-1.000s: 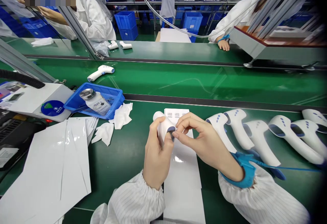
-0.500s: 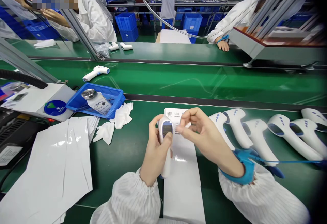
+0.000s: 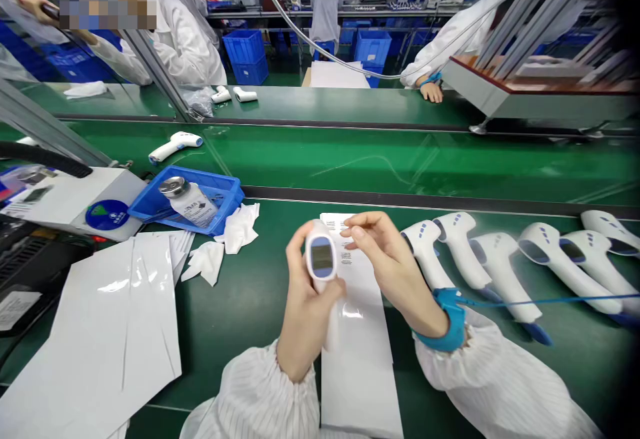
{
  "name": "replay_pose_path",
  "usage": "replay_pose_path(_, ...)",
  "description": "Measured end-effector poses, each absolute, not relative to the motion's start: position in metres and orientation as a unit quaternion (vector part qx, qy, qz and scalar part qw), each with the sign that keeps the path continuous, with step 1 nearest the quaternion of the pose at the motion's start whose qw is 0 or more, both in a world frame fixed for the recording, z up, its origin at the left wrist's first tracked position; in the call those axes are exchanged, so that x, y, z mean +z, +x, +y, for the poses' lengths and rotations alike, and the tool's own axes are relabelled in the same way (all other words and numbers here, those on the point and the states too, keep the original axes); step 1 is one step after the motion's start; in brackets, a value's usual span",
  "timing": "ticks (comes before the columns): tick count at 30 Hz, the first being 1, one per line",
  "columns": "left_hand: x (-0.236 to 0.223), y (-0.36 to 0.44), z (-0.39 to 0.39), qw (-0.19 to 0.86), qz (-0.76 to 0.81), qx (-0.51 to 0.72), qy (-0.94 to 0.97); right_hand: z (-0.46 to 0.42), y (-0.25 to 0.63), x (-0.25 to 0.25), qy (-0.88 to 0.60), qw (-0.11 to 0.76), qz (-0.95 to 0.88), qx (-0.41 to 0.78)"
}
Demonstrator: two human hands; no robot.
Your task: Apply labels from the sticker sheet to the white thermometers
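My left hand (image 3: 307,312) is wrapped around a white infrared thermometer (image 3: 318,228), held upright with its blue-framed grey screen (image 3: 321,257) facing me. The thumb lies across the handle below the screen. My right hand (image 3: 383,259), wearing a blue wrist strap (image 3: 445,325), hovers just right of the thermometer with its fingers loosely bent and apart. No object shows in it. Beneath both hands lies a long white sheet (image 3: 363,372) with small printed labels (image 3: 345,252) at its far end, partly covered by my right fingers.
Several white thermometers (image 3: 507,269) lie in a row at right. A blue tray (image 3: 150,209) holds a metal-capped bottle (image 3: 195,205); crumpled tissues (image 3: 207,262) and white sheets (image 3: 117,312) lie nearby. Another thermometer (image 3: 175,147) rests on the green belt (image 3: 350,159). Co-workers are across the belt.
My left thumb has moved down off the screen onto the handle, and the thermometer has shifted slightly left. My right hand has moved slightly left and its fingers have loosened.
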State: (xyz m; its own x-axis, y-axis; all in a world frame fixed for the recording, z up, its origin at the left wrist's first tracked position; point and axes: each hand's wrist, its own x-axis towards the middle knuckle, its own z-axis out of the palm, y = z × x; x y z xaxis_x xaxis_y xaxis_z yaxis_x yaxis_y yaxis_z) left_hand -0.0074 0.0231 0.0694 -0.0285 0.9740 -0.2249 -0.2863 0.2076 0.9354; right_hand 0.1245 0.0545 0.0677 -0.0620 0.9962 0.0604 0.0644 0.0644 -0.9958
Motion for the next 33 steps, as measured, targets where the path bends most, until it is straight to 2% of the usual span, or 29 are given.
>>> replay_pose_path(3, 0.069, -0.009, 0.033, 0.626, 0.468, 0.564, 0.268, 0.045, 0.12, 0.055, -0.448, 0.322, -0.562, 0.616)
replay_pose_path(5, 0.066, -0.01, 0.036, 0.655, 0.467, 0.52, 0.286, 0.051, 0.117, 0.048, -0.441, 0.258, -0.614, 0.601)
replay_pose_path(9, 0.054, -0.013, 0.034, 0.627, 0.51, 0.424, 0.408, 0.119, 0.124, 0.039, -0.607, 0.246, -0.642, 0.4)
replay_pose_path(12, 0.048, -0.019, 0.029, 0.626, 0.528, 0.372, 0.438, 0.181, 0.143, 0.04, -0.657, 0.258, -0.628, 0.328)
replay_pose_path(15, 0.047, -0.027, 0.028, 0.62, 0.534, 0.353, 0.454, 0.198, 0.163, 0.044, -0.667, 0.237, -0.641, 0.297)
replay_pose_path(20, 0.047, -0.037, 0.03, 0.606, 0.554, 0.35, 0.45, 0.122, 0.198, 0.043, -0.655, 0.188, -0.696, 0.225)
replay_pose_path(24, 0.045, -0.036, 0.032, 0.622, 0.558, 0.349, 0.424, 0.051, 0.233, 0.033, -0.712, 0.03, -0.702, -0.014)
replay_pose_path(27, 0.04, -0.03, 0.031, 0.625, 0.548, 0.361, 0.423, 0.025, 0.245, 0.026, -0.751, -0.07, -0.657, 0.002)
replay_pose_path(29, 0.035, -0.022, 0.029, 0.633, 0.535, 0.365, 0.424, 0.019, 0.239, 0.027, -0.783, -0.036, -0.614, 0.092)
replay_pose_path(31, 0.031, -0.012, 0.026, 0.653, 0.514, 0.375, 0.411, 0.017, 0.22, 0.032, -0.779, 0.092, -0.58, 0.22)
replay_pose_path(33, 0.031, -0.001, 0.023, 0.69, 0.473, 0.399, 0.375, 0.014, 0.192, 0.039, -0.701, 0.233, -0.556, 0.381)
